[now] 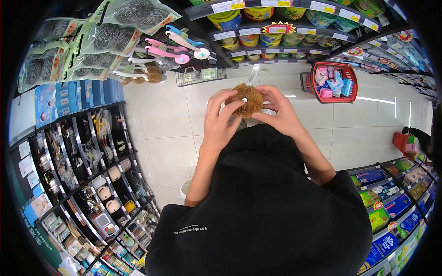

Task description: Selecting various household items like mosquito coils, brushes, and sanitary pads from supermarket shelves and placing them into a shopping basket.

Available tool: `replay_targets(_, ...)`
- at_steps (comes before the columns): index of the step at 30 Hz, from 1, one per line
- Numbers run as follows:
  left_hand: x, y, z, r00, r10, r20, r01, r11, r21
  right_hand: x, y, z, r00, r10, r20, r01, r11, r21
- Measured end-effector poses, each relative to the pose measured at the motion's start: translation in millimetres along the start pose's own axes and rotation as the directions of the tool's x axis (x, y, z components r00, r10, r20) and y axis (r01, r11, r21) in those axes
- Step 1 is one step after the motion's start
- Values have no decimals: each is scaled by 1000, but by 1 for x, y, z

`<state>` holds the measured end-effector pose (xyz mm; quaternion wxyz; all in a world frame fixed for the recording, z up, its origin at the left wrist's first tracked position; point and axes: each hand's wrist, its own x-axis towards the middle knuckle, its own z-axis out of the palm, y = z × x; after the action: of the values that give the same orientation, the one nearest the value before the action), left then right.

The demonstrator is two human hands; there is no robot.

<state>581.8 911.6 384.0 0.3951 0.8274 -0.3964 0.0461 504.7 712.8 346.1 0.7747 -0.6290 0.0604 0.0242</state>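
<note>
Both of my hands grip a round dish brush [247, 109] with brown, coir-like bristles. Its bristle face is turned up toward me, and a pale plastic handle [253, 74] points away. My left hand [218, 119] wraps the left edge, one fingertip at the small white piece in the middle of the bristles. On the opposite edge, my right hand [279, 115] has its thumb low on the bristles and its fingers along the side. The brush is held up in front of my black shirt [262, 200], above the tiled floor [172, 120].
Packaged steel-wool scourers [108, 36] and hanging handled brushes [172, 53] jut out at upper left. A wire basket [202, 76] hangs beyond the brush. Shelves of tubs [259, 39] run across the back. A red shopping basket [335, 100] holds packets. Kitchenware shelves [86, 165] line the left.
</note>
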Motion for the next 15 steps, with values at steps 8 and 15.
replay_targets(8,4,1,-3,940,-295,173,342,794,-503,7,-9,-1,997,12,75,-13,1000,17)
replay_targets(15,-8,-4,3,851,-487,196,491,607,-625,7,-13,8,999,5,33,-4,1000,-24)
